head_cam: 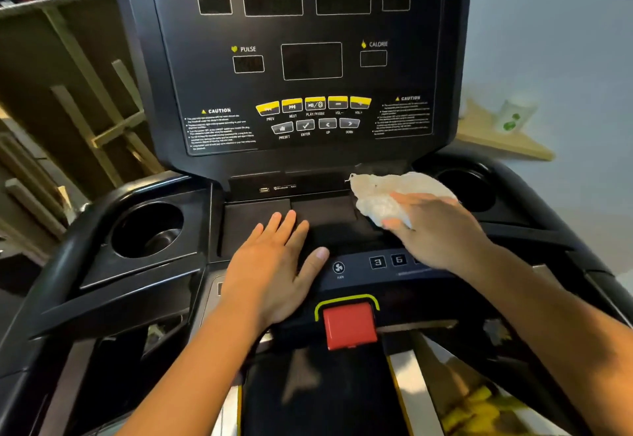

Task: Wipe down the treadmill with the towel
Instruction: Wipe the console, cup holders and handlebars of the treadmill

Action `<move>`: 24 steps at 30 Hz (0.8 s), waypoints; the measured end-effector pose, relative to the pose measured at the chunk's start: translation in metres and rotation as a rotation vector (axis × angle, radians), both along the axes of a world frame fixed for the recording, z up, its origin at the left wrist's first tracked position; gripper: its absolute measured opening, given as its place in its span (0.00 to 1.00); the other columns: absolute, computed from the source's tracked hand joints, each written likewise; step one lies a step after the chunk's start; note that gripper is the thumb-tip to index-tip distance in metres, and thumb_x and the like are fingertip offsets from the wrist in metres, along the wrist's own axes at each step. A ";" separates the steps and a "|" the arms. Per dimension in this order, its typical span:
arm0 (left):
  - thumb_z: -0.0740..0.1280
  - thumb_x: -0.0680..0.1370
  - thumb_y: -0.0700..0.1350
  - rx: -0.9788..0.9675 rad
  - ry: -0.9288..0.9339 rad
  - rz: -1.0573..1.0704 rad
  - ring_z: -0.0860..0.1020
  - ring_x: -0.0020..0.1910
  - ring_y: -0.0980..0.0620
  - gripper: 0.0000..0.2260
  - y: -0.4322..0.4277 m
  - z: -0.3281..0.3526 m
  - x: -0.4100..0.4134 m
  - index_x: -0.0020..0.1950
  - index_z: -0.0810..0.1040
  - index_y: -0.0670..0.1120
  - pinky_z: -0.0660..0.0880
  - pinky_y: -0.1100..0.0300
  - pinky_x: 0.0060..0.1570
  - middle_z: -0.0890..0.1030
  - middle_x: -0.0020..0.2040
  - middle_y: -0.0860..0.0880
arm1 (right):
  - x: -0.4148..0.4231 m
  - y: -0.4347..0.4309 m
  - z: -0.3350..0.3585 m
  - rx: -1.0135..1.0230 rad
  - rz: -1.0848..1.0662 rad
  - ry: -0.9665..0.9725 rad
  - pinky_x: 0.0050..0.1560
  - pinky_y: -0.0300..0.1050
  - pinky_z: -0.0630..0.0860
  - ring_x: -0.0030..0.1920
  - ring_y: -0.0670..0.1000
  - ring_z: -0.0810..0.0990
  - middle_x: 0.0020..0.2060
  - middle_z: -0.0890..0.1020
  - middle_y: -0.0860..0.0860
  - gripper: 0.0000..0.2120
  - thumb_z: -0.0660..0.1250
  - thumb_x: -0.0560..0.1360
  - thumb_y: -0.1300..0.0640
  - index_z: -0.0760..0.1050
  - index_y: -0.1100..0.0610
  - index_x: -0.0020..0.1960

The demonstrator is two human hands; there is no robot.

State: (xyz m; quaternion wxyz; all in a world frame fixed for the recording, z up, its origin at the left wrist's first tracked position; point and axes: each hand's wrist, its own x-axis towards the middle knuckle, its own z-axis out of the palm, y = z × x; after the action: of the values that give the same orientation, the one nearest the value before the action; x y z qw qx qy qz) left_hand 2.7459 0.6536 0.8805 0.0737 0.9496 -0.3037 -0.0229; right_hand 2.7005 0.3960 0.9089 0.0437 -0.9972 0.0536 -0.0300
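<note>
The black treadmill console [294, 59] fills the view, with dark displays and yellow buttons. Below it lies a flat black tray shelf [253, 223]. My left hand [277, 264] rests flat on that shelf with fingers straight and spread. My right hand [435, 230] presses a crumpled white towel [383, 196] against the right end of the shelf, beside the right cup holder [466, 189]. Its fingers lie over the towel's near side, slightly bent. The towel's far corner touches the base of the console.
A left cup holder [147, 230] sits in the black side panel. A red safety key [349, 326] is at the front centre, above the belt. Wooden shelving [85, 100] stands to the left; a wooden ledge with a cup [513, 117] lies behind on the right.
</note>
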 end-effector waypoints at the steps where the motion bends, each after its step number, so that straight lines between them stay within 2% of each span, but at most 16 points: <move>1: 0.28 0.71 0.70 0.002 -0.009 0.001 0.48 0.80 0.50 0.44 0.000 -0.001 0.000 0.80 0.55 0.53 0.47 0.53 0.77 0.52 0.81 0.51 | 0.007 -0.001 -0.001 -0.013 -0.031 -0.005 0.65 0.51 0.69 0.66 0.53 0.71 0.66 0.74 0.44 0.22 0.51 0.78 0.40 0.68 0.43 0.68; 4: 0.24 0.70 0.70 0.003 -0.039 0.010 0.48 0.80 0.51 0.46 0.000 -0.003 0.000 0.80 0.55 0.53 0.47 0.54 0.77 0.53 0.81 0.52 | 0.010 0.025 -0.006 -0.070 -0.058 -0.018 0.57 0.53 0.70 0.58 0.57 0.77 0.61 0.78 0.49 0.18 0.54 0.78 0.47 0.74 0.46 0.64; 6: 0.23 0.69 0.70 0.002 -0.050 0.010 0.49 0.80 0.51 0.47 0.000 -0.005 -0.001 0.80 0.56 0.53 0.48 0.54 0.77 0.54 0.81 0.52 | -0.009 0.036 0.000 -0.106 0.024 -0.039 0.50 0.50 0.72 0.50 0.58 0.79 0.53 0.81 0.51 0.19 0.53 0.78 0.45 0.75 0.48 0.63; 8: 0.23 0.70 0.71 -0.003 -0.054 0.007 0.51 0.80 0.50 0.48 0.000 -0.006 0.000 0.80 0.58 0.52 0.49 0.53 0.77 0.55 0.81 0.51 | -0.023 0.023 0.011 -0.072 0.010 0.032 0.52 0.49 0.70 0.53 0.57 0.77 0.53 0.80 0.52 0.21 0.54 0.79 0.41 0.72 0.47 0.66; 10: 0.24 0.71 0.70 0.008 -0.062 0.004 0.51 0.80 0.50 0.46 0.000 -0.006 0.001 0.80 0.58 0.53 0.50 0.53 0.77 0.55 0.81 0.51 | -0.020 0.004 0.019 -0.094 -0.046 0.012 0.56 0.51 0.70 0.59 0.57 0.74 0.58 0.78 0.52 0.20 0.52 0.78 0.40 0.72 0.43 0.66; 12: 0.27 0.73 0.69 0.020 -0.065 -0.002 0.51 0.80 0.50 0.43 0.000 -0.006 0.001 0.80 0.58 0.53 0.50 0.53 0.77 0.55 0.81 0.51 | -0.008 0.003 0.015 -0.169 -0.062 0.017 0.52 0.56 0.74 0.56 0.61 0.75 0.56 0.79 0.52 0.19 0.50 0.78 0.47 0.76 0.43 0.61; 14: 0.30 0.75 0.68 0.018 -0.061 -0.006 0.51 0.80 0.50 0.40 0.000 -0.005 0.001 0.80 0.58 0.52 0.51 0.52 0.77 0.56 0.80 0.50 | 0.004 0.012 0.010 -0.187 -0.063 0.051 0.49 0.60 0.76 0.51 0.65 0.75 0.52 0.80 0.56 0.24 0.45 0.74 0.49 0.79 0.43 0.55; 16: 0.30 0.75 0.68 0.020 -0.062 -0.009 0.51 0.80 0.49 0.40 0.001 -0.005 0.001 0.80 0.58 0.53 0.51 0.52 0.77 0.56 0.80 0.50 | 0.007 0.025 0.013 -0.183 -0.075 0.126 0.53 0.59 0.74 0.53 0.65 0.75 0.55 0.77 0.56 0.28 0.41 0.71 0.47 0.76 0.41 0.58; 18: 0.28 0.74 0.68 0.028 -0.063 -0.015 0.51 0.80 0.50 0.41 0.001 -0.005 0.000 0.80 0.57 0.53 0.50 0.53 0.77 0.55 0.80 0.50 | -0.003 0.025 0.016 -0.150 -0.042 0.053 0.49 0.56 0.75 0.50 0.62 0.78 0.50 0.77 0.54 0.22 0.45 0.74 0.48 0.72 0.42 0.59; 19: 0.26 0.74 0.69 0.022 -0.066 -0.017 0.51 0.80 0.50 0.42 0.001 -0.005 0.000 0.80 0.57 0.53 0.50 0.53 0.77 0.55 0.80 0.51 | -0.009 0.020 0.017 -0.074 -0.056 0.032 0.50 0.55 0.75 0.51 0.61 0.77 0.51 0.77 0.52 0.18 0.48 0.75 0.44 0.70 0.41 0.60; 20: 0.25 0.73 0.69 0.017 -0.070 -0.017 0.51 0.80 0.50 0.43 0.001 -0.005 0.000 0.80 0.57 0.54 0.50 0.53 0.77 0.55 0.80 0.51 | -0.012 0.014 0.020 0.013 -0.091 0.070 0.52 0.54 0.73 0.55 0.58 0.76 0.54 0.76 0.50 0.19 0.50 0.74 0.37 0.68 0.41 0.61; 22: 0.24 0.72 0.69 0.015 -0.070 -0.016 0.50 0.80 0.50 0.44 0.002 -0.005 0.000 0.80 0.56 0.54 0.50 0.53 0.77 0.55 0.81 0.51 | -0.013 0.000 0.020 0.104 -0.216 0.186 0.54 0.54 0.71 0.61 0.55 0.72 0.58 0.74 0.48 0.32 0.49 0.69 0.27 0.68 0.44 0.64; 24: 0.24 0.73 0.69 0.016 -0.070 -0.014 0.51 0.80 0.50 0.43 0.001 -0.004 0.000 0.80 0.57 0.55 0.51 0.52 0.78 0.55 0.80 0.51 | -0.005 -0.008 0.019 0.101 -0.316 0.156 0.54 0.53 0.69 0.62 0.55 0.70 0.58 0.72 0.51 0.35 0.53 0.71 0.28 0.67 0.51 0.68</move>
State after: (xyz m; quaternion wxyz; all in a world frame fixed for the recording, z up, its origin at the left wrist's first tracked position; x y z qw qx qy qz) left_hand 2.7459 0.6551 0.8761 0.0554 0.9482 -0.3126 0.0075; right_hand 2.6957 0.3876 0.9276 0.0841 -0.9722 0.2143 0.0437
